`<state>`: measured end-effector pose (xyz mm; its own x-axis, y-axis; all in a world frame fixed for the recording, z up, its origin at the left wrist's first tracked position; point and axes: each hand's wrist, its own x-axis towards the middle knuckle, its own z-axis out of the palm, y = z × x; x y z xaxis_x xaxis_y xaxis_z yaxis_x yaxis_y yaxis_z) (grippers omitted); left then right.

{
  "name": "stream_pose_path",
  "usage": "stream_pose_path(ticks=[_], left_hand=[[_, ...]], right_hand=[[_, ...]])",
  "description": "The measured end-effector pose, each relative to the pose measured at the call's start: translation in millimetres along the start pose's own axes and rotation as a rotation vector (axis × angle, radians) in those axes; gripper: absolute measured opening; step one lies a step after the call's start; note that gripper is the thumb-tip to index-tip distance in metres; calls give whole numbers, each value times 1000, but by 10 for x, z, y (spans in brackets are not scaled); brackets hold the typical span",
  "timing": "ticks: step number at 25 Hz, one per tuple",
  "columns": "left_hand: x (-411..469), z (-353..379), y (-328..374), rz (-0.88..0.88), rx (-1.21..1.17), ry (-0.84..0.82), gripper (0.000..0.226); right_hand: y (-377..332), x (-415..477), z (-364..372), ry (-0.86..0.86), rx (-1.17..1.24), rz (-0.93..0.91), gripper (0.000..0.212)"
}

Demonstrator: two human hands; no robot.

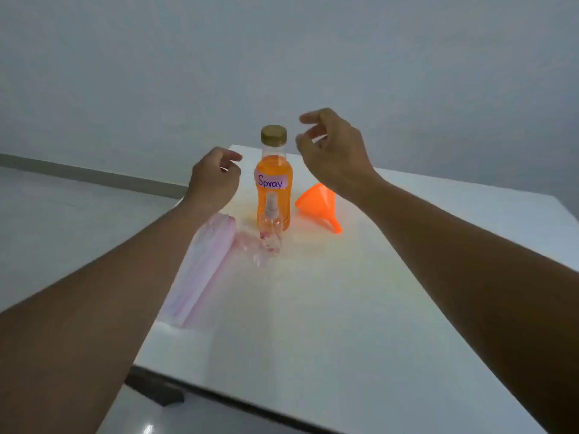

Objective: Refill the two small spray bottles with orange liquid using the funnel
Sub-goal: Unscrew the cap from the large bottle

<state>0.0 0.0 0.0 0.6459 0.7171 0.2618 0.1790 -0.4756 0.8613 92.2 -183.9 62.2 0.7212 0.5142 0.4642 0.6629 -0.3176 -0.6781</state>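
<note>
Landmark: the big orange-liquid bottle (274, 180), gold cap still on, handwritten "Spray." label, upright toward the far end of the white table (313, 308). Both hands flank it in the air, neither touching. Left hand (214, 180) is just left of its body, fingers loosely curled, holding nothing. Right hand (335, 151) is up by the cap on the right, fingers and thumb spread in a medium-wide claw, also empty. Looks like a two-handed approach: left to steady the body, right to twist the cap, though that's a guess.

One clear small spray bottle (271, 227) stands directly in front of the big bottle, pump top on, looks empty. A second seems to lie on its side just front-left of it, too blurred to confirm. The orange funnel (318, 205) lies tipped over to the right of the big bottle, spout toward the camera, within the right hand's reach. A folded pink cloth (203, 264) lies front-left, probably for spills.

Nothing opened yet, so no pouring has started.
</note>
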Motion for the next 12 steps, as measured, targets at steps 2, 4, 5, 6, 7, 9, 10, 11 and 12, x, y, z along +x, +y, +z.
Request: stream_pose_path(ticks=[2, 4, 5, 6, 7, 9, 10, 11, 12], left_hand=[[83, 76, -29, -18, 6, -184, 34], [90, 161, -81, -27, -111, -399, 40], [85, 192, -99, -33, -172, -459, 41], [83, 202, -107, -41, -217, -488, 39], [97, 205, -119, -42, -243, -506, 35], [106, 211, -103, -33, -321, -515, 29], [109, 213, -88, -34, -356, -524, 28], [108, 210, -72, -27, -369, -533, 26], [99, 206, -54, 0, -361, -537, 23]], right_hand=[[-50, 251, 91, -116, -62, 40, 58], [-114, 413, 146, -189, -145, 12, 62], [-119, 458, 160, -207, -172, -40, 59], [-122, 463, 146, -214, -196, -102, 54], [-125, 459, 122, -223, -206, -166, 48], [-141, 417, 86, -225, -216, -236, 41], [-141, 408, 87, -220, -228, -246, 40], [-151, 402, 100, -219, -244, -254, 40], [-163, 403, 123, -223, -272, -262, 40]])
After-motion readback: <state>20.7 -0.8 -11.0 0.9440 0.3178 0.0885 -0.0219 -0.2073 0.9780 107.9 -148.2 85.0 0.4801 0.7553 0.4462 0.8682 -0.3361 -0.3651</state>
